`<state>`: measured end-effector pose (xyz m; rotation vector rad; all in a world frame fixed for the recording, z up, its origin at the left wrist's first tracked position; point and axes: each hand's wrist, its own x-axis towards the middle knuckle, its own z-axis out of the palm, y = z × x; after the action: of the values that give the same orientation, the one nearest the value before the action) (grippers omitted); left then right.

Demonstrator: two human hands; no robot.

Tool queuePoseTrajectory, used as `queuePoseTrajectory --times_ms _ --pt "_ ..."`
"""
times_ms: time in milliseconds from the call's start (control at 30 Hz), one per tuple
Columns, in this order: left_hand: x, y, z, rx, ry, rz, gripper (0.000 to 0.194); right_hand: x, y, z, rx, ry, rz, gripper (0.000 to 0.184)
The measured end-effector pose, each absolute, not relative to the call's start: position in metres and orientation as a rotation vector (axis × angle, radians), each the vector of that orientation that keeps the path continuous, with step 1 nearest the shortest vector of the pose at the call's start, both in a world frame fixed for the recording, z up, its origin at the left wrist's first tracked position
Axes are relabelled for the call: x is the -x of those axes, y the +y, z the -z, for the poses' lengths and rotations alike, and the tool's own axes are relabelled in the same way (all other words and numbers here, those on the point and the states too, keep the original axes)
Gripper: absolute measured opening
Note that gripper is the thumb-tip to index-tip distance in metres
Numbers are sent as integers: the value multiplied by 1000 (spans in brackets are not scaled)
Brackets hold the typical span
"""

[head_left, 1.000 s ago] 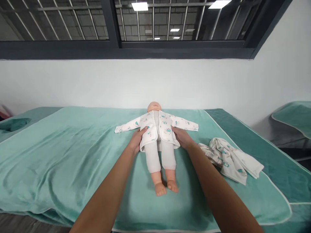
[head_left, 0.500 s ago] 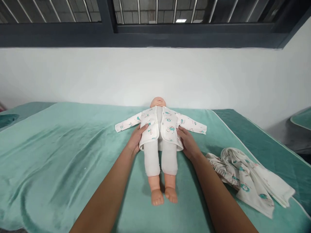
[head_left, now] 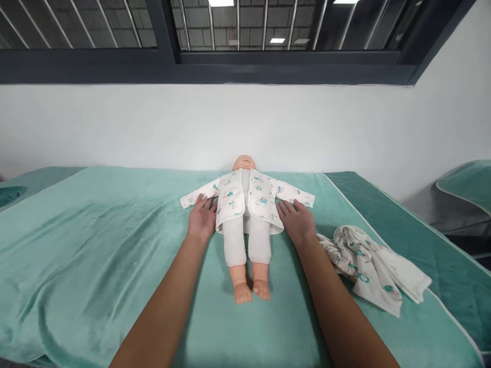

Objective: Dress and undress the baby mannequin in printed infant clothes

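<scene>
Nearest, the feet of the doll (head_left: 246, 191) point toward the wearer; the doll lies on its back on the green blanket (head_left: 115, 255), its long axis running straight away between the two forearms. A heap of clothes (head_left: 370, 266) lies just beside the right forearm, on its outer side. Farther in, the left hand (head_left: 202, 217) is spread, fingers extended, closed on nothing, by the doll's flank and under the line of one sleeve. The right hand (head_left: 297, 220) matches it on the opposite flank, fingers likewise straight and slightly parted, no grip visible (whether its fingertips touch the cloth cannot be told). Neither hand is clearly nearer: the doll lies inward of both, squarely between them. The patterned jacket (head_left: 231, 202) hangs unfastened, its front edges apart, sleeves angled outward across the hands' far side. Beyond, the doll's head lies toward the white wall (head_left: 245, 122), below a dark-framed window (head_left: 295, 59).
</scene>
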<state>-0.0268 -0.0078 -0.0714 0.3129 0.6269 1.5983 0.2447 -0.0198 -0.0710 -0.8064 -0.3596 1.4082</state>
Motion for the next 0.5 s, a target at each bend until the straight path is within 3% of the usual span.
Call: queuePoseTrajectory --times_ms 300,500 --pt "45 -8 73 -174 569 -1750 22 -272 -6 67 721 -197 -1114 20" --pt "45 -7 75 -182 607 -1813 19 -282 4 60 783 -248 -965 30"
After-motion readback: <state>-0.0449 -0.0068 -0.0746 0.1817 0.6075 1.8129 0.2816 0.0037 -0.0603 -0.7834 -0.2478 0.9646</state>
